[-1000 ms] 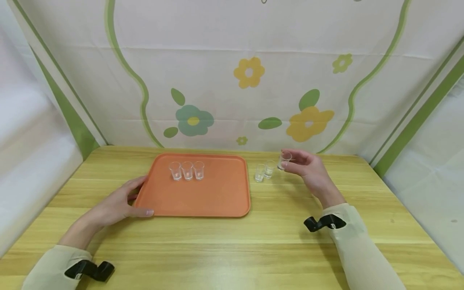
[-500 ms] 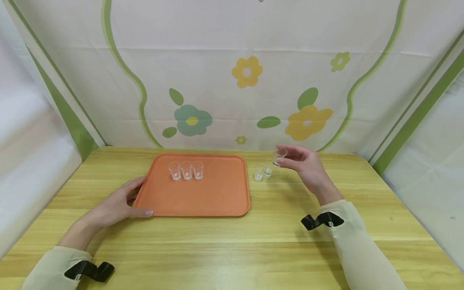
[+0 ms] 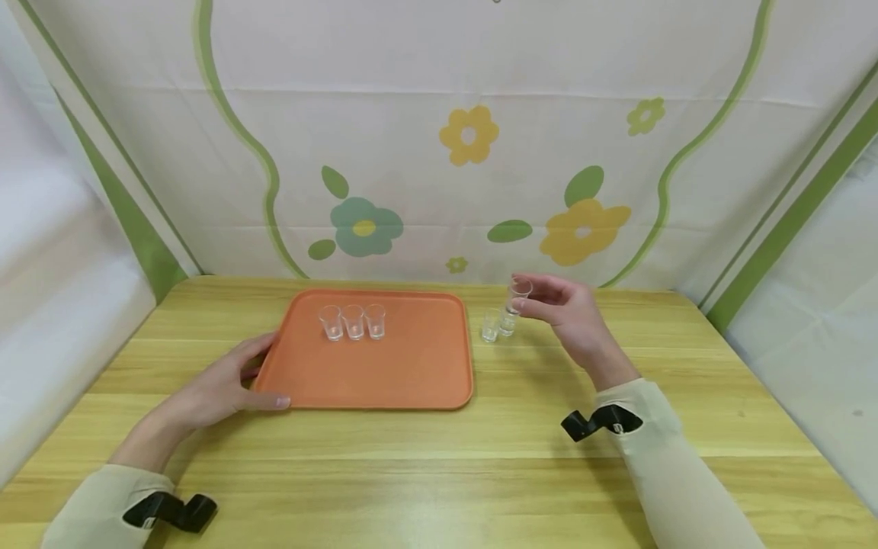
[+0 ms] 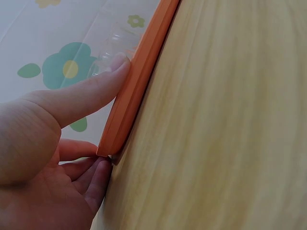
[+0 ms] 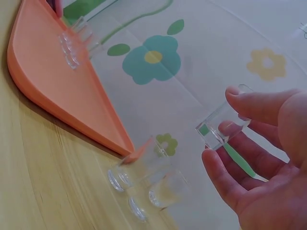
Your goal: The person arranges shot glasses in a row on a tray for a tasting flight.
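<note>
An orange tray (image 3: 398, 374) lies on the table with a row of three clear shot glasses (image 3: 354, 323) on it. My left hand (image 3: 219, 385) holds the tray's near left corner, its thumb (image 4: 103, 88) on the rim and its fingers curled at the edge. In my right hand (image 3: 572, 313) a clear shot glass (image 5: 223, 120) is pinched upright between thumb and fingers, raised over the table. Right below it, more shot glasses (image 3: 490, 328) stand close together, just off the tray's right side; the held one overlaps one of them in the head view.
The wooden table (image 3: 439, 473) reaches back to a white cloth backdrop (image 3: 411, 69) printed with flowers. Similar cloth hangs on the left and right sides. A black wrist mount (image 3: 604, 421) sticks out from the right sleeve, another mount (image 3: 171, 511) from the left.
My right hand has moved left and slightly up with the shot glass, coming over the glasses standing beside the tray. The left hand and tray stay where they were.
</note>
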Demonstrator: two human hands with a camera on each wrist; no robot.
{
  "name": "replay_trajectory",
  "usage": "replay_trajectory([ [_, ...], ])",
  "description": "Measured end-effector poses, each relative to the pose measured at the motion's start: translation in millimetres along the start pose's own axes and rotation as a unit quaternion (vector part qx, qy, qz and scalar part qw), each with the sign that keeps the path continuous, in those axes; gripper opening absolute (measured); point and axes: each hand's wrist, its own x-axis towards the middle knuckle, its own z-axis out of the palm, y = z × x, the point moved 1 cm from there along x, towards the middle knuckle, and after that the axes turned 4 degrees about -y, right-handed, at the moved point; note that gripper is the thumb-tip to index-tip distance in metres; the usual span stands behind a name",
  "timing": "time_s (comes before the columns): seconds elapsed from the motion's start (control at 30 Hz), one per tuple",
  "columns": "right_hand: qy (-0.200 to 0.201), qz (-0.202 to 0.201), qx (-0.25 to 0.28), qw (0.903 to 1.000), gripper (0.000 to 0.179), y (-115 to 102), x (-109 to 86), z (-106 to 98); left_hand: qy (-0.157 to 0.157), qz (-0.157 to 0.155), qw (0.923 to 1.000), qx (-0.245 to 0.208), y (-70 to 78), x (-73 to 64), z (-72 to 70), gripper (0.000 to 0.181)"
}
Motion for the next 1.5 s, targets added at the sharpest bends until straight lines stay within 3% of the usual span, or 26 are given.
replay_trajectory([
  [0.57, -0.017, 0.004, 0.014, 0.9997, 0.048, -3, 5.7, 34, -0.005, -0.006, 1.0, -0.002, -1.6, 0.6, 2.4, 0.115],
  [1.03, -0.055, 0.004, -0.017, 0.9983, 0.044, -7, 18.5, 71, 0.004, -0.004, 1.0, -0.001, -1.0, 1.3, 2.2, 0.115],
  [1.5, -0.081, 0.012, 0.02, 0.9964, 0.038, 1, 30.4, 104, 0.002, 0.0, 1.0, -0.003, -1.3, 1.6, 0.1, 0.114],
])
